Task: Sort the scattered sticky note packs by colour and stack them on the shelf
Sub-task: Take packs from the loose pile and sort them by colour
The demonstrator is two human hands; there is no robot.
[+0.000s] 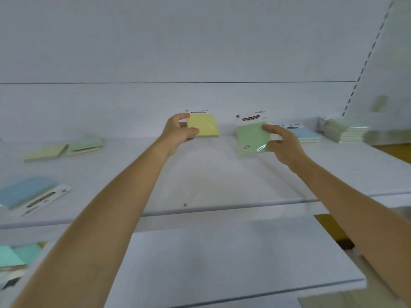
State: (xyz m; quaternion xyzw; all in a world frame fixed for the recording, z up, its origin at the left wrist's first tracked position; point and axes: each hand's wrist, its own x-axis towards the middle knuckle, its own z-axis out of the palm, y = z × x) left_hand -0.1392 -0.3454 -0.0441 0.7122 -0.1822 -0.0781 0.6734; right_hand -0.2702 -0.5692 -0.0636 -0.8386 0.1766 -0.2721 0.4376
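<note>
Starting at the far left, a few teal packs (11, 256) are sitting on the lower shelf (222, 252), right at the frame edge and pretty blurry. Up on the main shelf (200, 185), a blue pack (26, 192) is lying crooked near the front lip with its header card pointing toward the camera. Behind it a stray yellow pack (44, 152) is lying just beside a small green pile (85, 144). None of that is looking sorted yet.

Moving to the middle, the left hand (180, 130) is curling its fingers and thumb round the left edge of a yellow sticky note pack (203, 126), back by the rear wall. I can't tell whether it's already resting on the shelf or hanging just above it. Next over, the right hand (280, 141) is pinching a green sticky note pack (251, 138) by its right edge. That one is tilting in the air over the shelf, header card up, so it's clearly not placed.

Further right, a blue stack (305, 135) is looking tidy against the wall, and past it a pale stack (342, 130) is sitting taller, too blurry to call its colour.

So I'm guessing this is somewhere around the middle of the job. The right side is shaping up into colour piles, yellow and green are getting their spots now, and the whole left side is waiting to be gathered up.
</note>
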